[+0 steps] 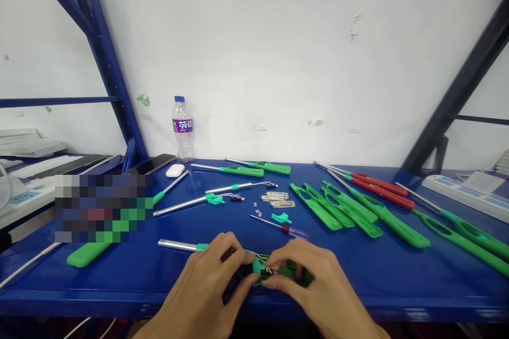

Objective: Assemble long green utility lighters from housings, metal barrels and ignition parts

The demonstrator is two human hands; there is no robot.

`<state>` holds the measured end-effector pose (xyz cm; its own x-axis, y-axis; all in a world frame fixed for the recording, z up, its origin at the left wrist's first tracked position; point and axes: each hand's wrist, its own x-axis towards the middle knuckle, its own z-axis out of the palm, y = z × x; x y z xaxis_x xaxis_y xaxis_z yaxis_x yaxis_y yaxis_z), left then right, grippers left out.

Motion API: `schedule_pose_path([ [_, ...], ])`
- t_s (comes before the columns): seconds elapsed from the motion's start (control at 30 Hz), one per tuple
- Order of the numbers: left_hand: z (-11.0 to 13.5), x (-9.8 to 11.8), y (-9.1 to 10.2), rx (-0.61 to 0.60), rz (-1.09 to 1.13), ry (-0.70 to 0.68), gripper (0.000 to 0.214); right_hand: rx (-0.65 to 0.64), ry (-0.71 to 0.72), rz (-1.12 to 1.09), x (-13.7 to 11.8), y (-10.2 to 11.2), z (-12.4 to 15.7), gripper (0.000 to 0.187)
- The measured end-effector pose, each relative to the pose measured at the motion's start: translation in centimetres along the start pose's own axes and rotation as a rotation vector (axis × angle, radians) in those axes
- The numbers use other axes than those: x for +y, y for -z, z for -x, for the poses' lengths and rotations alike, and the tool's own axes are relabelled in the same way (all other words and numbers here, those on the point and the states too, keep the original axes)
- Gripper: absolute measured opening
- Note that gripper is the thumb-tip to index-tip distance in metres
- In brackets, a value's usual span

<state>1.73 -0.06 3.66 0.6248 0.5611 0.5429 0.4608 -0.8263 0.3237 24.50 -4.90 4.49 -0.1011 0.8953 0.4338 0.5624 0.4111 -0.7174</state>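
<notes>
My left hand (210, 280) and my right hand (310, 280) meet at the near edge of the blue table (131, 280). Both are closed on one partly open green lighter (260, 269), a long-nozzle type. Its metal tube (177, 245) sticks out to the left past my left fingers. Thin wires and a teal part show between my fingertips. The lighter's green body lies mostly hidden under my right fingers.
Green shell halves (338, 209), red lighters (377, 185) and whole green lighters (457, 233) lie to the right. Metal tubes with teal parts (214, 198), small clips (278, 200) and a small screwdriver (284, 228) lie in the middle. A water bottle (183, 130) stands at the wall; a phone (153, 163) and white earbud case (175, 170) lie nearby.
</notes>
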Motion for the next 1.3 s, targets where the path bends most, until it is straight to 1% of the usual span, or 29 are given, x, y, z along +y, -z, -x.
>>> schedule_pose_path([
  [0.13,-0.1,0.1,0.2,0.007,-0.01,0.0,0.016,-0.01,-0.028,0.006,0.2,0.2,0.2,0.012],
  [0.2,-0.1,0.1,0.2,-0.007,-0.009,0.003,0.016,-0.021,-0.012,0.005,0.2,0.3,0.3,0.009],
  [0.3,-0.2,0.1,0.1,-0.005,-0.006,0.009,0.015,-0.008,0.083,-0.006,0.3,0.4,0.4,0.01],
  [0.4,-0.2,0.0,-0.1,0.026,0.002,-0.004,0.013,0.018,0.169,-0.017,0.3,0.5,0.3,0.013],
  [0.57,-0.2,0.0,-0.2,0.046,-0.004,-0.011,0.012,0.055,0.253,-0.033,0.4,0.6,0.3,0.016],
  [0.67,-0.2,0.1,-0.2,0.027,-0.007,-0.001,0.012,0.042,0.213,-0.052,0.6,0.7,0.4,0.017],
  [0.77,-0.3,0.2,-0.2,0.017,-0.011,0.016,0.017,0.026,0.155,-0.074,0.7,0.6,0.5,0.019],
  [0.93,-0.1,0.3,-0.2,0.022,-0.033,0.016,0.02,0.05,0.141,-0.084,0.4,0.5,0.6,0.02],
  [1.07,-0.1,0.3,-0.1,-0.016,-0.039,0.028,0.021,0.029,0.118,-0.059,0.6,0.7,0.7,0.02],
  [1.17,-0.1,0.4,0.0,-0.012,-0.034,0.018,0.022,0.015,0.105,-0.043,0.7,0.9,0.6,0.021],
  [1.3,0.0,0.8,0.2,-0.02,-0.044,0.064,0.027,0.061,0.082,-0.069,0.9,1.1,0.3,0.022],
])
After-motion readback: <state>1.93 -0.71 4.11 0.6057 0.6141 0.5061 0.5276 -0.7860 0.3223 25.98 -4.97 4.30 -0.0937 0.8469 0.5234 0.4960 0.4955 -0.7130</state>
